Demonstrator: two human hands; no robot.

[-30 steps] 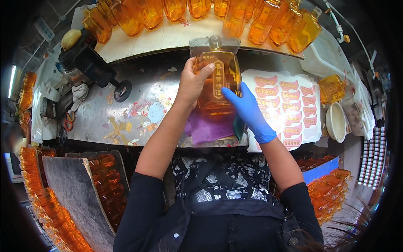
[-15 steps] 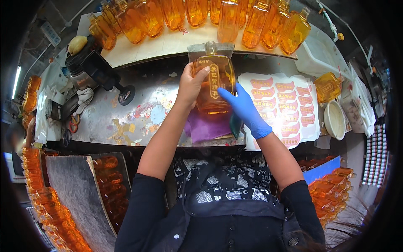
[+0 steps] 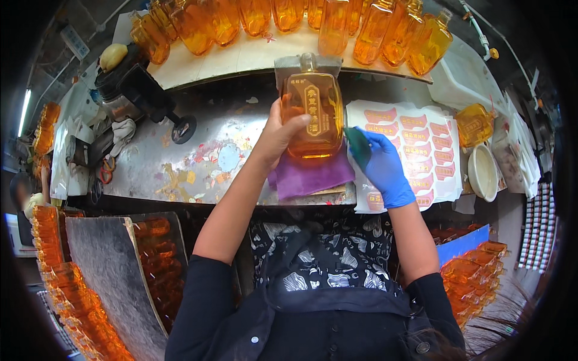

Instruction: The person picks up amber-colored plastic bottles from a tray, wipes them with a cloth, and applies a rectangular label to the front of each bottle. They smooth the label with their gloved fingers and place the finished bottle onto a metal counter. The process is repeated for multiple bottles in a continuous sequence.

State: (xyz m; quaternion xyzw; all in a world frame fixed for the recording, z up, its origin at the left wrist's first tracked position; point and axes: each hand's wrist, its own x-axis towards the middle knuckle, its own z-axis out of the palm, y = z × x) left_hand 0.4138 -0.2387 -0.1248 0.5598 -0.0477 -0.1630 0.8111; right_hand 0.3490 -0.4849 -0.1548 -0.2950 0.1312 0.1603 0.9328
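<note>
An amber glass bottle [image 3: 331, 111] with gold lettering on its front leans back, its neck toward a grey cloth-covered support behind it. My bare left hand [image 3: 283, 129] grips its left side, thumb lying across the front face. My right hand [image 3: 385, 165], in a blue glove, is closed around a flat dark-green scraper-like piece [image 3: 359, 147]. That piece points up and left at the bottle's lower right side; whether it touches the glass I cannot tell. Beneath the bottle lies a folded purple cloth [image 3: 313, 178]. A sheet of red and gold label transfers [image 3: 409, 141] spreads beside my right hand.
Several amber bottles [image 3: 256, 18] stand along a raised board [image 3: 241, 63] at the back. A black device [image 3: 141, 87] stands at left, red-handled scissors [image 3: 107, 170] nearby. A white bowl [image 3: 481, 171] sits at right. More bottles are stacked low on both sides.
My right hand has drawn back from the bottle's front to the right, bringing the green piece up beside the bottle. My left thumb lies lower on the glass.
</note>
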